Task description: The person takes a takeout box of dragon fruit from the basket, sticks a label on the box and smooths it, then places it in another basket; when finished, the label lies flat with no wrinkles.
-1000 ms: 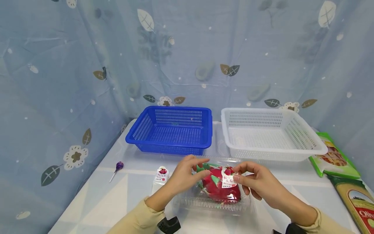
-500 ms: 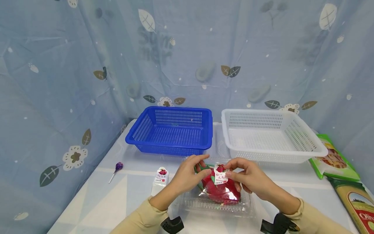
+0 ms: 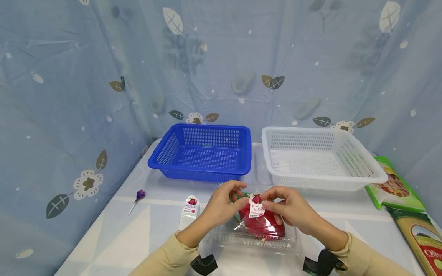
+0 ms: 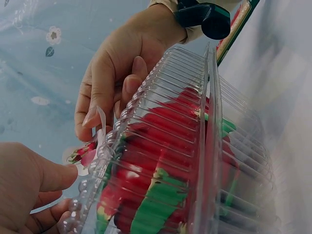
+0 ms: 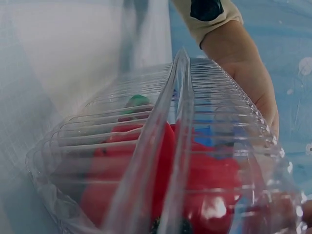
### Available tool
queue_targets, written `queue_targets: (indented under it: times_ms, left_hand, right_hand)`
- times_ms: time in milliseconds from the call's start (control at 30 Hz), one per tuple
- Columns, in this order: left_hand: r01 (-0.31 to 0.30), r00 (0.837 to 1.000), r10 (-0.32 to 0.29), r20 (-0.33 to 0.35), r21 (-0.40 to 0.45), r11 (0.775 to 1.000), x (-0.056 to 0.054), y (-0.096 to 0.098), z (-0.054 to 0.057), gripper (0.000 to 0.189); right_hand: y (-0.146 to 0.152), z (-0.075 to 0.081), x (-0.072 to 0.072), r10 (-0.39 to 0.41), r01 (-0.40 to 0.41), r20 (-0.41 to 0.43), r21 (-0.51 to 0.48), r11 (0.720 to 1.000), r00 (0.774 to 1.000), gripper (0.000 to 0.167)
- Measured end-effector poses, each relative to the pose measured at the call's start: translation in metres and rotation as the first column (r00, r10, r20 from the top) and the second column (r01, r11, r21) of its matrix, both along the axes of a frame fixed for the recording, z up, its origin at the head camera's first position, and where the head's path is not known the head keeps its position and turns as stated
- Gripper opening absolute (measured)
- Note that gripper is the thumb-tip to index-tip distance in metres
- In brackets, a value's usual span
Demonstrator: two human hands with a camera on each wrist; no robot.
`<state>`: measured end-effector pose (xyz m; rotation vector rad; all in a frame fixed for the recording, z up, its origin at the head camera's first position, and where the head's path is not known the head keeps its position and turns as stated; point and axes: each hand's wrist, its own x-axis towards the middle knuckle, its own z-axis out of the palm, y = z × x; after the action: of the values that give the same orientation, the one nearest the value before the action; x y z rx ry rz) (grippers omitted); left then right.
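Observation:
A clear plastic clamshell box [image 3: 255,245] with red dragon fruit [image 3: 264,226] inside sits at the front of the table. Between finger and thumb, my right hand [image 3: 293,209] pinches the right edge of a white sticker [image 3: 256,211] with a dragon fruit picture, over the lid. In the left wrist view the sticker [image 4: 87,158] stands partly off the lid; how much of it touches is unclear. My left hand [image 3: 221,205] rests by the lid's left side, fingers relaxed, thumb near the sticker. Its fingertips are partly hidden behind the lid in the left wrist view.
A white pad with a matching sticker [image 3: 190,207] lies left of the box. Behind stand a blue basket [image 3: 200,174] and a white basket [image 3: 321,183]. A lollipop [image 3: 139,195] lies at left; a green packet [image 3: 397,188] and an olive-labelled pack [image 3: 419,237] lie at right.
My right hand has moved left with the sticker, bringing it across the lid toward my left thumb. My left hand has barely moved.

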<state>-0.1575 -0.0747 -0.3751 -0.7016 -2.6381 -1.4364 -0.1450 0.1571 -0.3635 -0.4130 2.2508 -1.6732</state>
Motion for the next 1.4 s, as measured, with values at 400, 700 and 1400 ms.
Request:
queue_targets:
  times_ms: [400,700,1400]
  left_hand:
    - [-0.022,1.0,0.022,0.012,-0.015,1.0,-0.0009,0.0005,-0.0021,0.013]
    - [-0.023,1.0,0.024,0.016,-0.025,0.999,-0.0009,0.0009,-0.0028,0.013]
    - [-0.022,1.0,0.022,-0.002,-0.039,0.999,-0.0017,0.0023,-0.0013,0.013]
  right_hand:
    - [0.0002,-0.0016,-0.0002,-0.005,0.005,0.021,-0.02,1.0,1.0,0.031]
    - [0.0061,-0.002,0.0005,-0.054,0.056,0.048,-0.044,0.997,0.997,0.031]
    - [0.0023,-0.0042,0.0021,-0.21,0.21,-0.027,-0.008,0.978,0.977,0.016]
